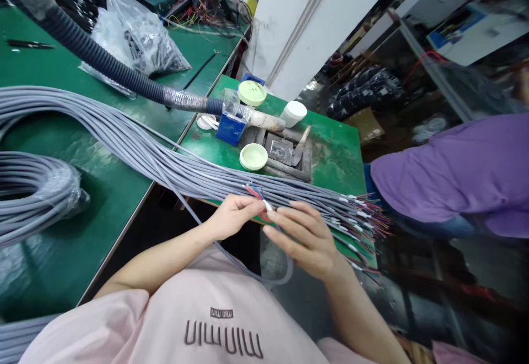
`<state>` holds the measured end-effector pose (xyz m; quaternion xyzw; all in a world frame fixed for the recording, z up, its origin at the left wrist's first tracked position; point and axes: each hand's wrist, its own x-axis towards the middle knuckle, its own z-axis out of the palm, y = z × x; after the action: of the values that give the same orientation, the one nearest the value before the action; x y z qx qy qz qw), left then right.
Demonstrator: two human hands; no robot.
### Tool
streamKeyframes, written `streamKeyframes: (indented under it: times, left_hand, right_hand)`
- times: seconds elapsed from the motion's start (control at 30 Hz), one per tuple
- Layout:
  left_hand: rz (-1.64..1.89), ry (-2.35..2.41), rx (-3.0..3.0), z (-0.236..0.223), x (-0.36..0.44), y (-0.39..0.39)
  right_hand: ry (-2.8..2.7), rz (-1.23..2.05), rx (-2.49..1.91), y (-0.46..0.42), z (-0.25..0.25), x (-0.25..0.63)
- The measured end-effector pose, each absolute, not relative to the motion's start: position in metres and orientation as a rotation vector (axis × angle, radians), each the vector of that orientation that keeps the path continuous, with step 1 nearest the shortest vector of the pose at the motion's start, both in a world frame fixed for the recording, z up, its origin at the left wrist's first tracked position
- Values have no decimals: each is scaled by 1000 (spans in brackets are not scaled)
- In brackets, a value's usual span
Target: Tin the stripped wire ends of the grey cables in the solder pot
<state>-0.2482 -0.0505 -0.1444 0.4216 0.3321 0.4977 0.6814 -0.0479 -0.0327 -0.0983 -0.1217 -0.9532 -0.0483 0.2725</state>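
Note:
My left hand (236,215) pinches the end of a grey cable, where a white sleeve (268,205) sits below fanned red and blue wires (254,191). My right hand (308,237) meets it from the other side, fingertips at the sleeve and thumb hidden behind. The held grey cable (285,278) hangs from beneath my right hand in a loop toward my lap. Just beyond both hands lies a thick bundle of grey cables (198,174), its stripped ends (367,215) with coloured wires and white sleeves on the right.
A solder pot (281,149) stands on the green bench, near a pale round dish (253,157), a white cup (293,113) and a blue box (230,128). A ribbed hose (136,75) arches over the left. Coiled cable (37,193) lies left; a person in purple (450,177) is at right.

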Motion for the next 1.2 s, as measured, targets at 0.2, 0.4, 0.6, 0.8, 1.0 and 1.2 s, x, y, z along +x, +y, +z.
streamKeyframes:
  times: [0.2,0.4,0.6,0.8,1.0,1.2]
  left_hand:
    - [1092,777,964,-154,-236,-62]
    - [1089,785,1069,-161,-230,-67]
    - [1131,778,1175,-163,-229,-69]
    - [1124,799,1200,-166,-228,-70]
    - [1121,784,1202,-166,-228,-70]
    - [1142,756,1224,-167,-230,-70]
  right_hand:
    - [-2570,-148,-419,-66,-123,-44]
    - [-2536,-113,-502,-79,-129,-42]
    - [-2505,-104,-520,-82,-134,-46]
    - [-2474,-110,-537,-82,-139,-47]
    - [-2450,-86,-549,-83,-139,-49]
    - [-2444,-62,-558,-85,-141,-49]
